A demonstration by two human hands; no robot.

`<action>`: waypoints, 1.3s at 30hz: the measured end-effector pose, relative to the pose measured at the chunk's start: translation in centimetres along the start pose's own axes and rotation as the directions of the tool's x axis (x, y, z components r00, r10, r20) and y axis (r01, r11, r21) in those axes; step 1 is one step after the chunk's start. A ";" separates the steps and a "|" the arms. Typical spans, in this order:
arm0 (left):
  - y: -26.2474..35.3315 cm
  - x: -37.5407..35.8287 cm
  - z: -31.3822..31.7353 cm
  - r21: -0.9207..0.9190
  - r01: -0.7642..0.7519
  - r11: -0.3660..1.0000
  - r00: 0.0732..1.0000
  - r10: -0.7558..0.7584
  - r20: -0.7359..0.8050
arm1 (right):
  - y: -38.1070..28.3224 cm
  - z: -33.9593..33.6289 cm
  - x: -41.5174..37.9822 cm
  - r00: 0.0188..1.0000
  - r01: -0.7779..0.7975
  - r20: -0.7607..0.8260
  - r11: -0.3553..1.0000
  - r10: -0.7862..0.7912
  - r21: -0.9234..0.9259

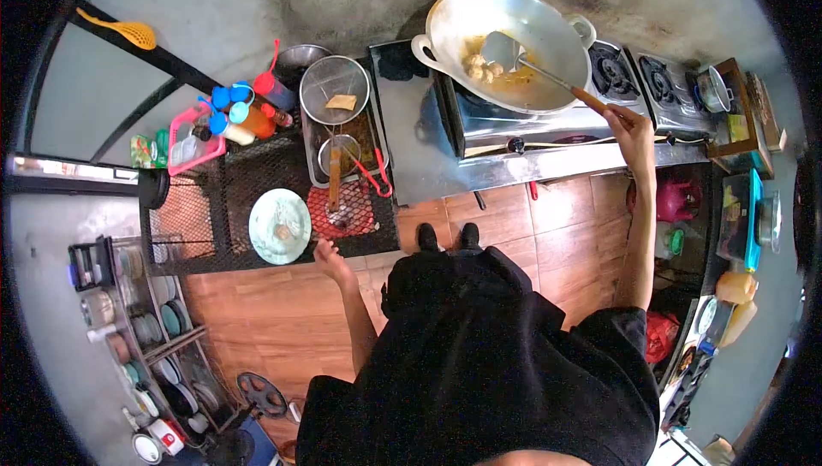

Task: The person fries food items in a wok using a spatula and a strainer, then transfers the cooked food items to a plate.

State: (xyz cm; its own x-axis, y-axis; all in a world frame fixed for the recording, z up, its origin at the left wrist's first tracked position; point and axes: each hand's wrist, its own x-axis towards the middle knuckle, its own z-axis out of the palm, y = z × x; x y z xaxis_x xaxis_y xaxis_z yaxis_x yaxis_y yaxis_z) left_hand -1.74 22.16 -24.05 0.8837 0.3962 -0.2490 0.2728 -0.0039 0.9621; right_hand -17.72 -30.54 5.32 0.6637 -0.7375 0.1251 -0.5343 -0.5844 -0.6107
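Note:
My right hand (632,130) is closed around the wooden handle of a metal spatula (548,77). The spatula's flat blade is inside a large two-handled wok (548,29) on the stove. Several light-brown food pieces (482,71) lie in yellowish oil or liquid in the wok, beside the blade. My left hand (330,259) hangs low by the edge of the mesh table, its fingers loosely apart with nothing visible in them. Nearest to it is a pale plate (280,226) with a whitish residue; the hand appears just off its rim.
A wire strainer (335,81) with a tan piece in it rests over a metal tray (310,145). Sauce bottles (248,115) and a pink basket (195,136) stand left. More burners (659,79) lie right of the wok. A dish rack (163,329) stands lower left.

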 end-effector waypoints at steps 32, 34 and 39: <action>0.4 1.6 1.6 -0.002 0.135 0.991 0.915 -0.124 0.384 | -2.2 0.2 -2.3 0.966 0.065 -0.237 0.985 -0.103 -0.162; 0.6 1.7 1.7 -0.009 0.123 0.992 0.913 -0.110 0.394 | -0.8 0.5 -1.8 0.950 0.069 -0.291 0.987 -0.110 -0.145; 1.4 1.4 2.5 -0.016 0.151 0.988 0.911 -0.133 0.390 | 1.6 1.9 0.0 0.948 0.031 -0.305 0.981 -0.090 -0.193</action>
State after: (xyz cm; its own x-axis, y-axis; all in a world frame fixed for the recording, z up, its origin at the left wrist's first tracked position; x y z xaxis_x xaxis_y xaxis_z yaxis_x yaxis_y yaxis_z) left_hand 0.86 20.42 -23.38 0.9172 0.0036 -0.3984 0.3971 0.0707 0.9150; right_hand -17.60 -30.79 2.89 0.5176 -0.7499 0.4121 -0.6043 -0.6613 -0.4444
